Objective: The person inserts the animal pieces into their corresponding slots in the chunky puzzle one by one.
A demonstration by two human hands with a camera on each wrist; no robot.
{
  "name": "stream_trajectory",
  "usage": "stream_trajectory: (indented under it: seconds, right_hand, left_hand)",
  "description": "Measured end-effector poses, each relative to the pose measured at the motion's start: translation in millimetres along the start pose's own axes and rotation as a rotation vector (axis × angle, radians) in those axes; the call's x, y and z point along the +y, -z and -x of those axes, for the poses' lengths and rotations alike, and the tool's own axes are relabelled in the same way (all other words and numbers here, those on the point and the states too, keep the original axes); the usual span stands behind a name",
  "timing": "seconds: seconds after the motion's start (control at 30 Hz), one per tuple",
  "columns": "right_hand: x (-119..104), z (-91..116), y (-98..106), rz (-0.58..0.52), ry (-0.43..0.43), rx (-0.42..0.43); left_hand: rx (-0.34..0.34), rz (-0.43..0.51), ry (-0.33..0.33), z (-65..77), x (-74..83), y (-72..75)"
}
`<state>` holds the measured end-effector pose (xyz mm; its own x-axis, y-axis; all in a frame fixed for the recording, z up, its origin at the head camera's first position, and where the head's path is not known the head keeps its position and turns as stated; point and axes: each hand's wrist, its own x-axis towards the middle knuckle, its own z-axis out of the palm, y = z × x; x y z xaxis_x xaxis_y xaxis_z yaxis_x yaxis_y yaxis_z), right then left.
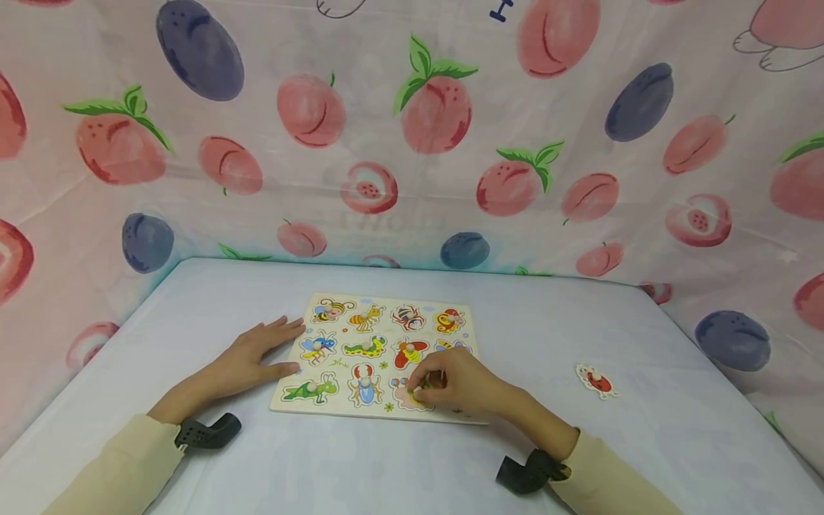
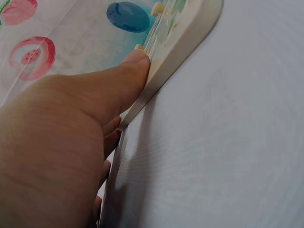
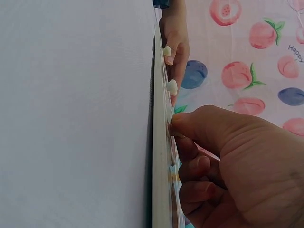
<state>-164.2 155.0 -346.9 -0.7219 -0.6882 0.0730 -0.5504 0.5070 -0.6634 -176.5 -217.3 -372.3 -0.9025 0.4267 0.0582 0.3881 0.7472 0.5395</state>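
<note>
A wooden peg puzzle board (image 1: 341,363) with colourful insect pieces lies on the table, and several pieces show small pale knobs. My right hand (image 1: 460,383) is over its lower right part, thumb and forefinger pinching at a pink snail-like piece (image 1: 404,395); the fingertips hide its knob. In the right wrist view that thumb (image 3: 192,118) sits right at the board's face, the other fingers curled. My left hand (image 1: 260,350) rests at the board's left edge with fingers extended, and its thumb (image 2: 126,78) touches the edge in the left wrist view.
A red ladybird piece (image 1: 596,380) lies apart on the white tablecloth (image 1: 541,343), to the right of the board. Behind the table hangs a fruit-print curtain (image 1: 412,172). Each wrist wears a black camera mount (image 1: 209,431).
</note>
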Motion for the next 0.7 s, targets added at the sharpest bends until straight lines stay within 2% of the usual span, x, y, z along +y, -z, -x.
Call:
stream_trajectory:
  seconds: [0.23, 0.7]
  right_hand:
    - [-0.8, 0.2, 0.4, -0.019, 0.005, -0.004]
    - [5.1, -0.4, 0.5, -0.079, -0.045, -0.030]
  left_hand:
    - [-0.007, 0.006, 0.011, 0.0, 0.1, 0.7]
    - [-0.003, 0.002, -0.031, -2.0, -1.9, 0.2]
